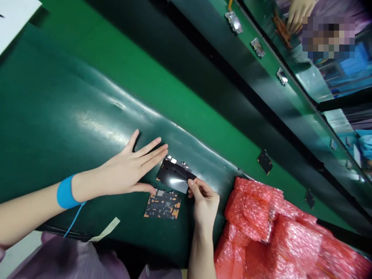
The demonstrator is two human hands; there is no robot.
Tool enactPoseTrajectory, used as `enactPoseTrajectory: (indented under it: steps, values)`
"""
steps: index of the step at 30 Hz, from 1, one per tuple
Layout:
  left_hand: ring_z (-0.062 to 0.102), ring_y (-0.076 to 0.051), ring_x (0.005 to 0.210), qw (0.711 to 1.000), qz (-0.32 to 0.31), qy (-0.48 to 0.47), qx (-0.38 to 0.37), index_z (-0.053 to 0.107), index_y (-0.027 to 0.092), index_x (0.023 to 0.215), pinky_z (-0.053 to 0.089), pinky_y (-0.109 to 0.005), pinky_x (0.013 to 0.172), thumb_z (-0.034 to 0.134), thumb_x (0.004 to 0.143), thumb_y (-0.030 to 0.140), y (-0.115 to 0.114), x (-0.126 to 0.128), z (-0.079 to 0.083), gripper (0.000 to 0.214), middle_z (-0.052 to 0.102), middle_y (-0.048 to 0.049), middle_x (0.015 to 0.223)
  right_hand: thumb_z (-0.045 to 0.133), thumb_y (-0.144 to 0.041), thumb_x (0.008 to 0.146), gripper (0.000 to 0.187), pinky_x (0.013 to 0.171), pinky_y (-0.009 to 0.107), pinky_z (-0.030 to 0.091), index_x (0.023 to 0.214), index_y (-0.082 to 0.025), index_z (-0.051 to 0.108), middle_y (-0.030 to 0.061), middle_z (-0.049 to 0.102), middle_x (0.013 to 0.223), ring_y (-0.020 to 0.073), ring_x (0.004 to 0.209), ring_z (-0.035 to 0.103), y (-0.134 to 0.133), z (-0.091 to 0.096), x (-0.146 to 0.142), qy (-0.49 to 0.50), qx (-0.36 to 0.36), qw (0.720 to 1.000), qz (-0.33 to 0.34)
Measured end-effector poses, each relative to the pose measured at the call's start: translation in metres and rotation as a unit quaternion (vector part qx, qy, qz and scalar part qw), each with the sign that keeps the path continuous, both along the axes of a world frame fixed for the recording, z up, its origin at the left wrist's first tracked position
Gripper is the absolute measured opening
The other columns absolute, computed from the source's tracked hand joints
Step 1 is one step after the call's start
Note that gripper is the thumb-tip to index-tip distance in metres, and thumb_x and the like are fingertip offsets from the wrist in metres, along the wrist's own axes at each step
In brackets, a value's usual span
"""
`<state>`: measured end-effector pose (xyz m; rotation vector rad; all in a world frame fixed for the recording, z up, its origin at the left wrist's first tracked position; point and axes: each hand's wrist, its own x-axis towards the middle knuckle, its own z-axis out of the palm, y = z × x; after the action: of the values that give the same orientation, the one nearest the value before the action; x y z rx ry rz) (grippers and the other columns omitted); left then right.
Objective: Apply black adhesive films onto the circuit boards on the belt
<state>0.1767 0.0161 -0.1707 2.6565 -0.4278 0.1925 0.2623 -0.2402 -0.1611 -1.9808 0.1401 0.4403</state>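
My left hand (pixel 128 170) lies over the green mat with its fingers spread, holding nothing. Its fingertips reach the upper left corner of a circuit board (pixel 172 160) that has small parts along its top edge. A glossy black sheet (pixel 177 179) covers most of that board and catches the light. At its right end, my right hand (pixel 203 195) pinches the sheet between thumb and fingers; whether the board is gripped too is hidden. Just below lies a second circuit board (pixel 162 205), black with orange patches, its upper left corner at my left thumb.
Red bubble-wrap bags (pixel 261 217) are piled at the right. Beyond the mat's raised edge runs a green belt with a dark board (pixel 264 162). Small metal-cased parts (pixel 257 47) sit on a farther strip. Another person's hand (pixel 300 13) shows at top right. A blue wrist strap (pixel 68 192) trails a cord.
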Motion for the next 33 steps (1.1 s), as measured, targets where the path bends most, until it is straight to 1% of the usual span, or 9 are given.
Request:
enactPoseTrajectory:
  steps: [3,5,13,17,22,28,33]
  values:
    - [0.024,-0.038,0.156,1.000,-0.005,0.002,-0.001,0.007,0.008,0.165,-0.014,-0.061,0.126,0.049,0.096,0.068,0.0001,-0.0010,-0.0003,0.100,0.035,-0.0189,0.163,0.085,-0.048,0.069,0.033,0.048,0.025,0.043,0.074,-0.015,0.080,-0.0010,0.060,0.053,0.0123,0.048,0.051,0.0004,-0.0007,0.0006,-0.005,-0.003,1.000,-0.008]
    - [0.025,-0.038,0.156,1.000,-0.005,0.003,-0.009,0.006,0.008,0.165,-0.013,-0.061,0.127,0.049,0.096,0.068,-0.0001,-0.0013,-0.0009,0.101,0.036,-0.0191,0.162,0.085,-0.049,0.068,0.035,0.047,0.025,0.042,0.074,-0.016,0.080,-0.0009,0.061,0.052,0.0121,0.047,0.050,0.0021,0.0004,0.0009,-0.012,-0.009,1.000,-0.010]
    - [0.024,-0.037,0.156,1.000,-0.007,0.011,0.004,0.003,0.009,0.165,-0.015,-0.059,0.126,0.043,0.099,0.068,-0.0003,-0.0029,0.0004,0.097,0.034,-0.0167,0.164,0.087,-0.049,0.062,0.036,0.048,0.026,0.042,0.071,-0.015,0.079,-0.0016,0.059,0.051,0.0120,0.047,0.050,0.0066,0.0036,0.0008,0.006,-0.013,0.999,-0.039]
    - [0.025,-0.037,0.156,1.000,-0.008,0.011,-0.010,0.004,0.009,0.165,-0.014,-0.060,0.126,0.048,0.097,0.067,-0.0006,-0.0024,0.0002,0.099,0.035,-0.0178,0.163,0.088,-0.049,0.063,0.036,0.047,0.026,0.042,0.073,-0.015,0.079,-0.0016,0.060,0.051,0.0119,0.047,0.049,0.0054,0.0022,0.0011,0.006,-0.017,0.999,-0.035]
    - [0.025,-0.036,0.156,1.000,-0.004,0.009,-0.022,0.004,0.011,0.165,-0.012,-0.062,0.127,0.049,0.097,0.066,-0.0013,-0.0020,-0.0019,0.098,0.035,-0.0182,0.162,0.087,-0.050,0.065,0.036,0.048,0.026,0.042,0.074,-0.015,0.080,-0.0014,0.060,0.052,0.0122,0.047,0.050,0.0043,0.0017,0.0010,-0.001,-0.021,1.000,-0.022]
    - [0.025,-0.036,0.156,1.000,-0.004,0.016,0.000,0.001,0.010,0.165,-0.013,-0.061,0.126,0.043,0.098,0.069,-0.0012,-0.0036,-0.0021,0.098,0.034,-0.0164,0.163,0.088,-0.048,0.064,0.035,0.049,0.026,0.042,0.073,-0.015,0.079,-0.0018,0.059,0.051,0.0124,0.048,0.050,0.0042,0.0020,0.0015,0.004,-0.015,0.999,-0.029]
    - [0.023,-0.037,0.156,1.000,-0.006,0.009,-0.007,0.011,0.006,0.164,-0.015,-0.061,0.125,0.049,0.097,0.066,-0.0016,-0.0036,-0.0016,0.098,0.036,-0.0185,0.163,0.088,-0.047,0.062,0.034,0.049,0.026,0.042,0.071,-0.015,0.078,-0.0026,0.058,0.050,0.0121,0.047,0.049,0.0038,0.0016,0.0018,0.011,-0.009,0.999,-0.035]
